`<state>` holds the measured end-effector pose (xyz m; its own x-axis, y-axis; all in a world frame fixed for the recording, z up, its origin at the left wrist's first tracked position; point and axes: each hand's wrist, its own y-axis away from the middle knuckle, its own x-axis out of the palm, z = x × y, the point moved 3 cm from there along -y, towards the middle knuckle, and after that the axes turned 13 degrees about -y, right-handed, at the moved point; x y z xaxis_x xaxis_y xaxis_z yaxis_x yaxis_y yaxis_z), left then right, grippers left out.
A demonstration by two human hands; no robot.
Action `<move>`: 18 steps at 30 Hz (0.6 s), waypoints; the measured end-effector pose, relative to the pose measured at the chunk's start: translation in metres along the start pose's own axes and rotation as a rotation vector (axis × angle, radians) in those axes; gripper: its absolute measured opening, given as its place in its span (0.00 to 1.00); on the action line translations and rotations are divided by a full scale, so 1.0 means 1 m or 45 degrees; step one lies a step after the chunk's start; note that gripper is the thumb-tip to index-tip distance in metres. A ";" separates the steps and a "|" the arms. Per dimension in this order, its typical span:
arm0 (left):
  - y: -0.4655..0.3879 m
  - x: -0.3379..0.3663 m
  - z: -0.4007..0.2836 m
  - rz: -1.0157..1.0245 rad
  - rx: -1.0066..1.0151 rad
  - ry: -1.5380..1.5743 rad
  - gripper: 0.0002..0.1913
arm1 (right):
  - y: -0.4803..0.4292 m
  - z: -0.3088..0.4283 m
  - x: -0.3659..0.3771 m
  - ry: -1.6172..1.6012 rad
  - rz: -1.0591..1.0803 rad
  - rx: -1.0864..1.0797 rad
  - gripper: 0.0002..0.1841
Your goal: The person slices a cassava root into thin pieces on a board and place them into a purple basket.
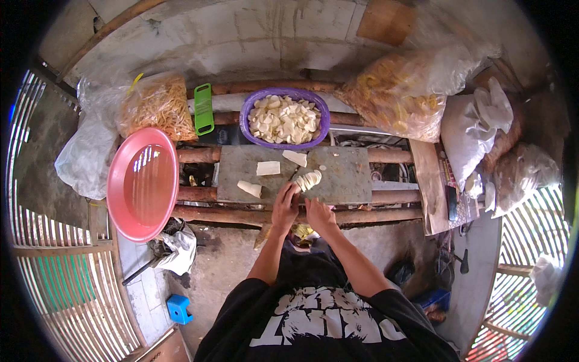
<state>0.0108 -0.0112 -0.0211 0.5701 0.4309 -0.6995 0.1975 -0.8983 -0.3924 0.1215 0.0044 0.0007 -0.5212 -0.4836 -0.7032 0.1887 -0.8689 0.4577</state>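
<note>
My left hand point(285, 210) presses a peeled white root, likely cassava, against a grey board point(348, 176). Thin slices point(309, 180) fan out from the root's far end, just beyond my fingertips. Close beside it, my right hand point(321, 216) is curled at the board's near edge, around what appears to be a knife; the tool is mostly hidden. Three uncut root pieces lie on the board: one point(268, 168) flat at the middle left, one point(295, 158) behind it, and a tapered one point(249, 188) nearer my left hand. Behind the board, a purple tub point(244, 129) holds many white slices.
A pink basin point(116, 194) of liquid stands at left. Behind it are a bag of fried strips point(158, 106) and a green slicer point(204, 109). Filled plastic bags point(398, 99) crowd the back right, near cardboard point(427, 185). Wooden poles point(393, 197) with gaps support the board.
</note>
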 end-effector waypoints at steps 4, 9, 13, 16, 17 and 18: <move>-0.005 -0.001 0.010 -0.033 -0.021 0.073 0.13 | 0.031 -0.012 -0.004 -0.037 -0.023 -0.006 0.22; -0.007 -0.001 0.018 0.008 -0.045 0.059 0.12 | 0.029 0.009 -0.009 -0.214 -0.140 -0.098 0.20; -0.008 -0.003 0.018 0.033 -0.031 0.052 0.13 | 0.012 0.022 -0.003 -0.174 -0.131 -0.125 0.20; -0.010 -0.003 0.018 0.060 -0.034 0.066 0.13 | 0.004 0.021 0.001 -0.156 -0.128 -0.134 0.20; -0.011 -0.002 0.018 0.036 -0.010 0.076 0.14 | 0.001 0.020 0.002 -0.148 -0.120 -0.127 0.20; -0.010 -0.002 0.019 0.018 -0.006 0.090 0.14 | 0.000 0.019 0.003 -0.137 -0.108 -0.121 0.20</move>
<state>-0.0072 -0.0017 -0.0273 0.6277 0.4111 -0.6610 0.1925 -0.9048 -0.3799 0.1040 0.0052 0.0094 -0.6239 -0.3984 -0.6723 0.2152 -0.9146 0.3423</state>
